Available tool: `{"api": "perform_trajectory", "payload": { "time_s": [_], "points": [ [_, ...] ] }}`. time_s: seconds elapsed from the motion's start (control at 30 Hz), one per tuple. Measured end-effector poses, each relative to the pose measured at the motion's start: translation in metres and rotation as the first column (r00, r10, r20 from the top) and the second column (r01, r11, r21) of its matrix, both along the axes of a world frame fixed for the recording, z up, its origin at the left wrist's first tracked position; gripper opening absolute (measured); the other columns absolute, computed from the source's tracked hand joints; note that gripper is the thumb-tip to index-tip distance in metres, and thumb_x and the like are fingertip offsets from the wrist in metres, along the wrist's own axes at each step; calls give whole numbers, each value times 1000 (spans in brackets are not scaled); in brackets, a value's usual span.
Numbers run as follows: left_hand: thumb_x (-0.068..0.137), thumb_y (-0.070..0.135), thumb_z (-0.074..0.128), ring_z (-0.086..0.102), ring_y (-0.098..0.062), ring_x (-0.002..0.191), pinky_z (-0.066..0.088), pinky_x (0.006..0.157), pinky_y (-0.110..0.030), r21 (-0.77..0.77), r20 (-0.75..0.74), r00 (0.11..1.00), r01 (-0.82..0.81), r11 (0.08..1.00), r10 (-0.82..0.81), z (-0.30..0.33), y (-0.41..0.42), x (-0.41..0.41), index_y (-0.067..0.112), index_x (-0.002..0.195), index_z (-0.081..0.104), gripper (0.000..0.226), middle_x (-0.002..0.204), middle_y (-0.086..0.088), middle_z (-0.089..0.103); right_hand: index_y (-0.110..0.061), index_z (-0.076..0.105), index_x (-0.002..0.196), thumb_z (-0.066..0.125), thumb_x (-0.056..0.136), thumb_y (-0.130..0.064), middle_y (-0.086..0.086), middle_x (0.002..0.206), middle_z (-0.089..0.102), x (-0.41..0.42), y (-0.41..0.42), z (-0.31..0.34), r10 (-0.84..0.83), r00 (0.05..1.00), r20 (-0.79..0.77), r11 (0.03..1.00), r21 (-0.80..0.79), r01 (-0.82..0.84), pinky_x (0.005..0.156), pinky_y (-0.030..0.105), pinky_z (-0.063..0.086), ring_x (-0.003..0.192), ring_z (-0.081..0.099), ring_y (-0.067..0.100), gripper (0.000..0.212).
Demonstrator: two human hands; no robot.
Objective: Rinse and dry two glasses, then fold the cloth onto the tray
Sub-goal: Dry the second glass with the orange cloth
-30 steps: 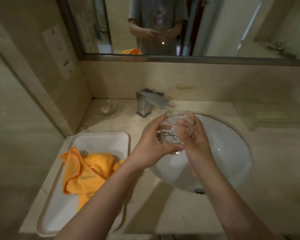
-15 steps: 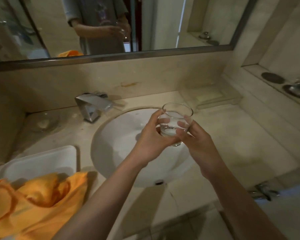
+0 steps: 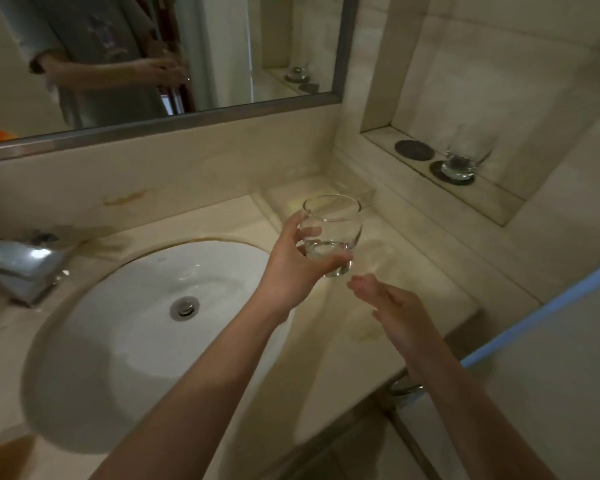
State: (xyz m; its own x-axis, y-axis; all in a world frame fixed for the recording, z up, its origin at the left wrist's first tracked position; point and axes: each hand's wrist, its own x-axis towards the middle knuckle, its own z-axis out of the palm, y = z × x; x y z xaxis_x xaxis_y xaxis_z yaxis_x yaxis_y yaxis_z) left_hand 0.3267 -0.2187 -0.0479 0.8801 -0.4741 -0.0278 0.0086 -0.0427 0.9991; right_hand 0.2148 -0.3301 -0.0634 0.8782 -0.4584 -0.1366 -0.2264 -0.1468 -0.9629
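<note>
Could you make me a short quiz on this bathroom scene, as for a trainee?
1. True or false: both hands grip the glass.
2. Where does the second glass stand? A) in the sink B) on a coaster in the wall niche C) on the tap
3. Fill in: the empty coaster lies beside the second glass, on the side nearer the ____.

Key: 1. False: only the left hand holds it; the right hand is open below it. 2. B. 3. mirror.

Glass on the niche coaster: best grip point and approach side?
Wrap the second glass around its wide belly, coming from the open front of the niche. It stands upright on a coaster, walls close behind and right, so probably front-left is freest.
</note>
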Motion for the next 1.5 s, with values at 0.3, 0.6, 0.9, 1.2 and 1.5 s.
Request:
{"api": "perform_trajectory", "payload": {
  "time_s": [0.3, 0.6, 0.9, 1.2, 1.5],
  "points": [
    [68, 19, 83, 57, -15, 112, 50, 89, -29, 15, 50, 993, 110, 994, -111, 7, -82, 45, 25, 139, 35, 86, 122, 4, 54, -35, 61, 114, 50, 89, -43, -19, 112, 63, -7, -54, -17, -171, 985, -38, 985, 13, 171, 86, 18, 43, 106, 59, 0, 28],
    [67, 23, 83, 56, -16, 111, 50, 90, -32, 19, 77, 986, 150, 989, -151, 15, -163, 100, 24, 139, 35, 86, 122, 4, 53, -49, 55, 99, 51, 91, -36, -15, 108, 63, 11, -95, -25, -293, 955, -41, 956, 17, 294, 78, 18, 43, 100, 61, 2, 16],
    [70, 22, 81, 52, -19, 115, 45, 100, -38, 14, 88, 993, 78, 997, -79, 19, -251, 146, 21, 140, 28, 87, 126, 0, 48, -40, 55, 105, 54, 92, -23, -10, 107, 62, 13, -150, -35, -216, 968, -129, 970, 85, 228, 62, 4, 45, 97, 62, 9, 22],
    [75, 16, 77, 51, -7, 100, 43, 61, -7, 38, 129, 990, 58, 998, -62, 15, -316, 175, 18, 141, 23, 85, 128, 1, 46, -42, 56, 108, 59, 89, -18, -14, 103, 65, 18, -199, -54, -122, 975, -187, 983, 117, 145, 91, 22, 47, 97, 61, 2, 31],
    [76, 16, 76, 52, -16, 110, 52, 75, -19, 77, 193, 976, 82, 994, -96, 0, -341, 191, 22, 137, 24, 81, 133, -3, 44, -37, 59, 106, 65, 75, -31, -10, 97, 67, 30, -217, -63, -161, 980, -115, 963, 200, 181, 80, 19, 48, 90, 64, 9, 32]
  ]
}}
